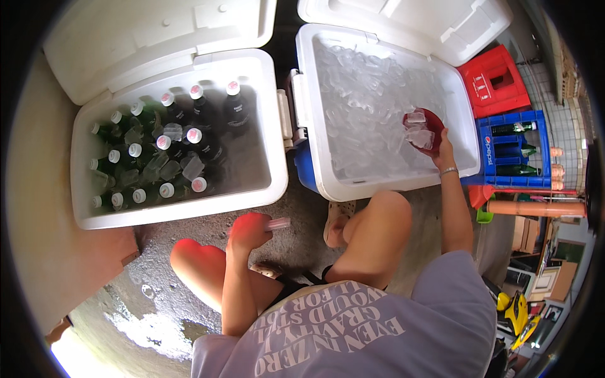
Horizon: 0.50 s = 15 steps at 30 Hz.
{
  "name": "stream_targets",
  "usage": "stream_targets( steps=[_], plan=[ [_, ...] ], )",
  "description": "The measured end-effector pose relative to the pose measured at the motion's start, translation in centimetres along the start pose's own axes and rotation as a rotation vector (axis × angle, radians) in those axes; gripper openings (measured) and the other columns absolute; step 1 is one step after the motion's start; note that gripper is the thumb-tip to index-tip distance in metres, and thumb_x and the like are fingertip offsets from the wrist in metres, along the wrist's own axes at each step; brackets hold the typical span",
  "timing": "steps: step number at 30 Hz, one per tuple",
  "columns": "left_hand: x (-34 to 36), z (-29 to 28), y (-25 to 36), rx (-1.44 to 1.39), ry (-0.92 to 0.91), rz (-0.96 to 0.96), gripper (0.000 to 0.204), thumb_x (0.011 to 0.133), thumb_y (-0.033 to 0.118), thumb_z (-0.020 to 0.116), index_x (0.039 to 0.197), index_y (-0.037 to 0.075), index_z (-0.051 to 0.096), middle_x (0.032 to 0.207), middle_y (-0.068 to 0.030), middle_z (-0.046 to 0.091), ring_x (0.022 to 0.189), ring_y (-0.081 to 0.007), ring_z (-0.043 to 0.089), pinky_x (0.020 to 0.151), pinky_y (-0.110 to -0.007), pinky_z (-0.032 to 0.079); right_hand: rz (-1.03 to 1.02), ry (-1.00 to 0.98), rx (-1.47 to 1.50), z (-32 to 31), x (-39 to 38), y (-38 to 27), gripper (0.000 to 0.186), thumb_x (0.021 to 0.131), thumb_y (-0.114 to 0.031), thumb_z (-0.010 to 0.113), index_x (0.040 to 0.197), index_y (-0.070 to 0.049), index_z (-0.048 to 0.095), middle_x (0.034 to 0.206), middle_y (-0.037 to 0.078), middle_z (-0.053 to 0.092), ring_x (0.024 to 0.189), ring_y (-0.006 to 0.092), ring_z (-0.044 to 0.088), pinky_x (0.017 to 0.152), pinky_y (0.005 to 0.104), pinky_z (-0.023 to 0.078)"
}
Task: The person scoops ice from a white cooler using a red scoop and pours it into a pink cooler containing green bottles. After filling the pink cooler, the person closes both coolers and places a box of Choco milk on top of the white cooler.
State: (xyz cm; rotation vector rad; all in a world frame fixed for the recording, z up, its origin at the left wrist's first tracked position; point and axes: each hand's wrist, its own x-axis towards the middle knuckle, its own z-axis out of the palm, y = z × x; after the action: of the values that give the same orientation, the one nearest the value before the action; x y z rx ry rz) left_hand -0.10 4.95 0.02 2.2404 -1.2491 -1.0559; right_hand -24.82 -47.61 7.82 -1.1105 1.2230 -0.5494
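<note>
My right hand (444, 152) grips a red bowl (434, 121) by its side, fingers mostly hidden behind it. Chunks of ice (420, 137) sit in the bowl, which is tilted over the ice heap in the right cooler (384, 188). Closed near my left knee, my left hand (250, 233) holds a short, clear pinkish bar-like piece (278, 224); its kind is unclear. In front of that hand, the left cooler (183, 213) contains murky water, floating ice pieces (193, 167) and several upright bottles (236, 108) with white caps, some printed in red.
Both cooler lids (157, 38) stand raised at the back. Right of the coolers are a red crate (498, 82) and a blue crate (513, 129) holding green bottles. An orange pole (535, 208) lies nearby. The concrete floor (151, 277) is wet at left.
</note>
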Motion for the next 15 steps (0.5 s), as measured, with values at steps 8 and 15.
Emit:
stream_targets(
  steps=[8, 15],
  plan=[
    [0.4, 2.5, -2.2, 0.069, 0.035, 0.029, 0.016, 0.067, 0.017, 0.064, 0.081, 0.008, 0.068, 0.078, -0.0153, 0.067, 0.078, -0.0343, 0.066, 0.071, -0.045, 0.054, -0.279, 0.058, 0.224, 2.6, -0.9, -3.8, 0.061, 0.096, -0.055, 0.04, 0.14, -0.014, 0.042, 0.143, 0.01, 0.043, 0.125, 0.0351, 0.046, 0.096, 0.0578, 0.046],
    [-1.2, 0.9, -1.1, 0.001, 0.062, -0.033, 0.018, 0.066, 0.018, 0.066, 0.082, 0.011, 0.069, 0.078, -0.0139, 0.067, 0.08, -0.0347, 0.066, 0.07, -0.045, 0.054, -0.219, -0.077, 0.339, 14.8, -7.5, -8.5, 0.059, 0.098, -0.046, 0.045, 0.142, -0.009, 0.036, 0.147, 0.011, 0.037, 0.132, 0.0358, 0.038, 0.098, 0.0655, 0.041]
  ],
)
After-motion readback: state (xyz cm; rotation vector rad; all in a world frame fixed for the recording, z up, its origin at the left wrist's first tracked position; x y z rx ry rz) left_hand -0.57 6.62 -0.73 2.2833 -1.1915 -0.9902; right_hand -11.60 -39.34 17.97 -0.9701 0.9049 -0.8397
